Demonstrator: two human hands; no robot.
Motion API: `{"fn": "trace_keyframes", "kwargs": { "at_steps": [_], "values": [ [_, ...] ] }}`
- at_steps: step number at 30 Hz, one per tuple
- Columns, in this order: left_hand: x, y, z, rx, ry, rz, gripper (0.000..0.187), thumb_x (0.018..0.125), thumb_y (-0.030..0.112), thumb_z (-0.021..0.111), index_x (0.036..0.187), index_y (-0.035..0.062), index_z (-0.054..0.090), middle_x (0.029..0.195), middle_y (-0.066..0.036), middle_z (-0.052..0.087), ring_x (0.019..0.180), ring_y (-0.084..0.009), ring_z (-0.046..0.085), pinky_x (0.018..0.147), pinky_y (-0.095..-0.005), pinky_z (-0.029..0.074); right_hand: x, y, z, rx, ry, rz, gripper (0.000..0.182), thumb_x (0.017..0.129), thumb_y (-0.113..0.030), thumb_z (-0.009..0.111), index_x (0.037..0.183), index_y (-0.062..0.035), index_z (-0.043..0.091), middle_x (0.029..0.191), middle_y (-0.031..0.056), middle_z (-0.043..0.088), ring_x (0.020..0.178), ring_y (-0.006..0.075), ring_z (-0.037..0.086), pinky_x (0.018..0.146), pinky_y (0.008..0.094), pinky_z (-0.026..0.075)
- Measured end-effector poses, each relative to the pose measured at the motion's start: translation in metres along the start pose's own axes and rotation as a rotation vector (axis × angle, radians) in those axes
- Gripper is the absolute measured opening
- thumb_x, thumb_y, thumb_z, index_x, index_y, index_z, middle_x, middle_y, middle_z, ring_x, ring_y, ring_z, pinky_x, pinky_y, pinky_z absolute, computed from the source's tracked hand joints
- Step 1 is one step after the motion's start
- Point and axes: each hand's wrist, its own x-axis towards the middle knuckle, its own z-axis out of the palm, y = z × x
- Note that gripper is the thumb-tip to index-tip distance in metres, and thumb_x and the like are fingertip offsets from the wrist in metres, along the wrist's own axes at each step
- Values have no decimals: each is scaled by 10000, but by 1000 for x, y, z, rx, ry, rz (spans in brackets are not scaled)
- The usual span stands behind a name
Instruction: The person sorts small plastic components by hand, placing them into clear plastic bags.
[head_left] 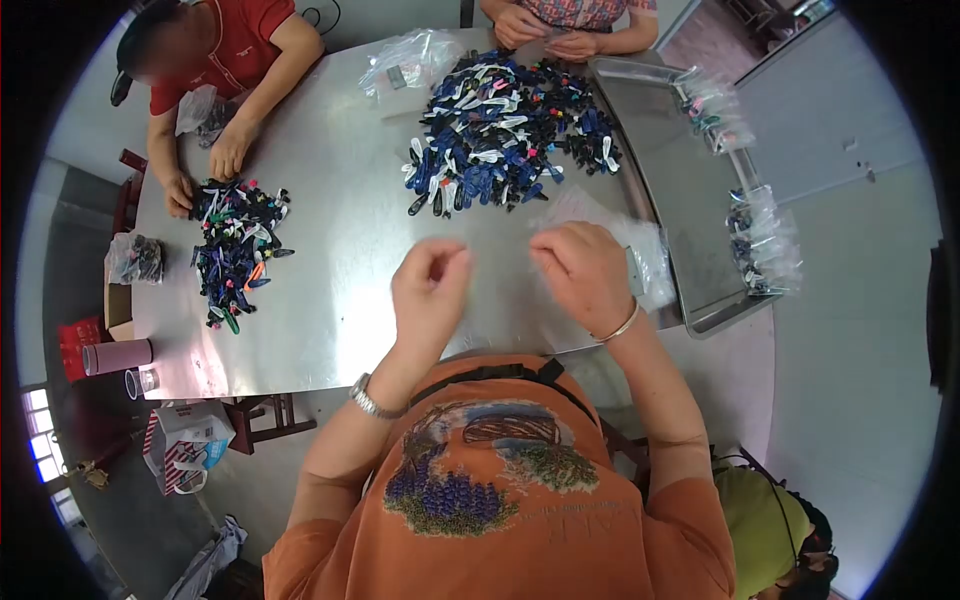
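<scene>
My left hand (430,290) is raised over the near side of the metal table (340,230), thumb and fingers curled together. To its right my right hand (583,268) is closed too, fingertips turned inward. The hands are apart, and anything pinched in either is too small or hidden to make out. Beyond them lies a big heap of small clip-like plastic pieces (490,140), mostly black, navy and white. Clear plastic bags (652,262) lie flat beside and partly behind my right hand.
A metal tray (655,195) at the right has filled bags (765,240) along its far edge. A second heap (240,245) lies at left before a co-worker's hands (230,150). Another person's hands (570,45) work at the back. A pink tumbler (118,357) stands at the left corner.
</scene>
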Motion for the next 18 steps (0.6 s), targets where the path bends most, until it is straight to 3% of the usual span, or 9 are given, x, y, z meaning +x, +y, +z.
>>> {"fn": "trace_keyframes", "kwargs": {
  "at_steps": [1, 3, 4, 5, 7, 8, 12, 14, 18],
  "values": [
    [-6, -5, -8, 0, 1, 0, 279, 835, 247, 678, 1001, 34, 604, 919, -65, 632, 794, -153, 589, 722, -273, 472, -3, -4, 3, -39, 32, -21, 98, 721, -81, 659, 805, -62, 612, 736, 63, 605, 692, 259, 578, 633, 363, 448],
    [-14, -12, -17, -700, -469, -657, 440, 904, 443, 536, 1067, 37, 581, 982, -97, 623, 878, -185, 592, 754, -308, 479, -8, -11, 13, -73, 59, -47, 99, 712, -75, 653, 803, -71, 614, 738, 62, 607, 688, 259, 578, 632, 368, 446],
    [-19, -11, -10, -944, -537, -764, 585, 926, 551, 390, 1182, 39, 511, 1084, -133, 592, 960, -229, 580, 829, -349, 471, -11, -16, 20, -95, 74, -93, 117, 698, -81, 645, 813, -79, 620, 752, 48, 607, 692, 245, 575, 632, 363, 437],
    [-19, -10, -6, -948, -524, -763, 585, 926, 551, 390, 1182, 39, 511, 1084, -133, 592, 960, -229, 580, 829, -349, 471, -14, -20, 26, -114, 88, -141, 139, 685, -87, 637, 824, -87, 626, 766, 33, 607, 696, 230, 573, 633, 359, 429],
    [-11, -4, -1, -1496, -486, -834, 637, 922, 533, 407, 1305, 23, 397, 1194, -169, 552, 1093, -303, 537, 945, -426, 419, -18, -31, 35, -80, 68, -214, 155, 675, -99, 629, 830, -96, 634, 784, 16, 605, 705, 212, 569, 643, 349, 418],
    [-6, -13, 2, -1537, -383, -820, 557, 955, 436, 400, 1329, 25, 350, 1270, -178, 499, 1179, -331, 479, 995, -442, 387, -20, -36, 38, -55, 53, -279, 173, 664, -111, 622, 837, -106, 641, 803, -2, 603, 714, 193, 565, 653, 338, 408],
    [0, -28, 9, -1363, -191, -757, 428, 979, 306, 383, 1305, 28, 376, 1289, -178, 484, 1194, -342, 468, 1020, -463, 371, -30, -41, 52, -136, 69, -334, 179, 658, -119, 611, 833, -109, 645, 830, -18, 593, 729, 170, 554, 675, 318, 392],
    [2, -24, 9, -1373, 34, -807, 347, 982, 212, 370, 1281, 37, 397, 1303, -174, 468, 1195, -357, 460, 1022, -480, 372, -34, -39, 55, -135, 59, -321, 164, 659, -108, 613, 819, -108, 647, 855, -12, 603, 743, 163, 556, 696, 314, 394],
    [2, -20, 13, -1395, 151, -815, 325, 980, 203, 374, 1261, 42, 404, 1322, -170, 448, 1199, -367, 450, 1019, -485, 376, -41, -31, 65, -98, 36, -317, 160, 688, -94, 609, 844, -97, 643, 913, 2, 618, 792, 168, 574, 722, 320, 404]
  ]
}}
